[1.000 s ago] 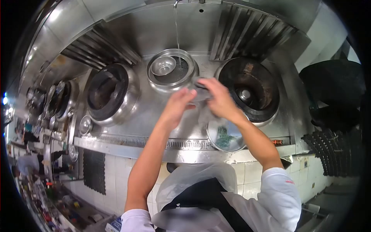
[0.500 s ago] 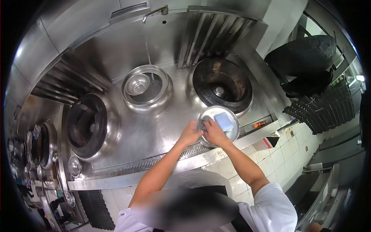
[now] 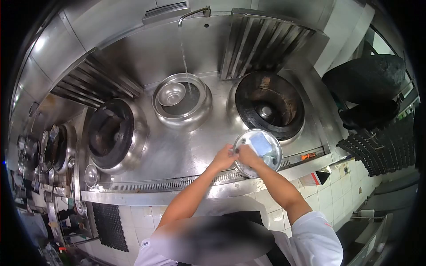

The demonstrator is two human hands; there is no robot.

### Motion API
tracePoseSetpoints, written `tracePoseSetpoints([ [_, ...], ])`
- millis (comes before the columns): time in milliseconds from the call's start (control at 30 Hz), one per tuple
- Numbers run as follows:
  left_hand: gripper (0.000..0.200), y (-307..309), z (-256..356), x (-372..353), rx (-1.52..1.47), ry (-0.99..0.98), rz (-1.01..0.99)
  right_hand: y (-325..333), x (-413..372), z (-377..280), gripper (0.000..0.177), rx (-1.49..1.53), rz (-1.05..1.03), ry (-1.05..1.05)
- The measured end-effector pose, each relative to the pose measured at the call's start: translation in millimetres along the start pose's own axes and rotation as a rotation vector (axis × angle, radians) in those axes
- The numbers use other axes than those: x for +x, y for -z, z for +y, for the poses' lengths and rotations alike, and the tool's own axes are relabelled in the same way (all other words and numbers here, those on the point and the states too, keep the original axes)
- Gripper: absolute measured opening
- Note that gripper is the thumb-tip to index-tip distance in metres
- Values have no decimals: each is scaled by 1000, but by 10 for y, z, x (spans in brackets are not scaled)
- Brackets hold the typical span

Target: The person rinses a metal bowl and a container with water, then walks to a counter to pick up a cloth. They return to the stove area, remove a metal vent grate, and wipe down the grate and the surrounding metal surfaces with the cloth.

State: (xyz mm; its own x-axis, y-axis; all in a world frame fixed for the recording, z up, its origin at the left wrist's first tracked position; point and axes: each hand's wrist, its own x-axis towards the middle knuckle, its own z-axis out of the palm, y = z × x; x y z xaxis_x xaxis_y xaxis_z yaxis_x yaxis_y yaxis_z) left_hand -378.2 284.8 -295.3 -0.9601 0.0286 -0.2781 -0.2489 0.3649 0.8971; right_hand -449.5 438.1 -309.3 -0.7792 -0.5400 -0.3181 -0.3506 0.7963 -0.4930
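A round metal basin (image 3: 276, 167) sits at the front edge of the steel counter, just below the right burner. In it lie a blue sponge (image 3: 261, 144) and some wet, greyish items under cloudy water or suds. My left hand (image 3: 225, 157) is at the basin's left rim, its fingers curled in. Over the left part of the basin my right hand (image 3: 248, 156) is closed, knuckles up, and what its fingers hold, if anything, is hidden.
Two wok burners (image 3: 111, 135) (image 3: 269, 106) flank a round steel pot (image 3: 205, 104) with a bowl (image 3: 171, 94) inside, under a running tap (image 3: 194, 15). Black woks (image 3: 366, 80) hang at the right. A small bowl (image 3: 92, 175) stands at the front left.
The camera view has shifted, so the counter appears further right. My right hand has closed over the basin, and the dark item by its fingers is now mostly hidden.
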Motion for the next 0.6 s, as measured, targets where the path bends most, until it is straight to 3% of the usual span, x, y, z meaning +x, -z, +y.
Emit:
tracePoseSetpoints([
  [100, 50, -17, 17, 67, -13, 101, -19, 300, -106, -123, 21, 28, 70, 62],
  [200, 49, 101, 218, 115, -268, 162, 24, 704, -270, -180, 20, 118, 150, 161],
  [300, 48, 297, 404, 170, -445, 126, 93, 1095, -402, -215, 18, 357, 190, 266],
  [400, 49, 485, 560, 185, -671, 117, 67, 1564, -574, -596, 15, 318, 291, 341],
  [600, 69, 757, 899, -4, -1129, 331, -6, 1994, -472, -1329, 13, 412, 386, 496],
])
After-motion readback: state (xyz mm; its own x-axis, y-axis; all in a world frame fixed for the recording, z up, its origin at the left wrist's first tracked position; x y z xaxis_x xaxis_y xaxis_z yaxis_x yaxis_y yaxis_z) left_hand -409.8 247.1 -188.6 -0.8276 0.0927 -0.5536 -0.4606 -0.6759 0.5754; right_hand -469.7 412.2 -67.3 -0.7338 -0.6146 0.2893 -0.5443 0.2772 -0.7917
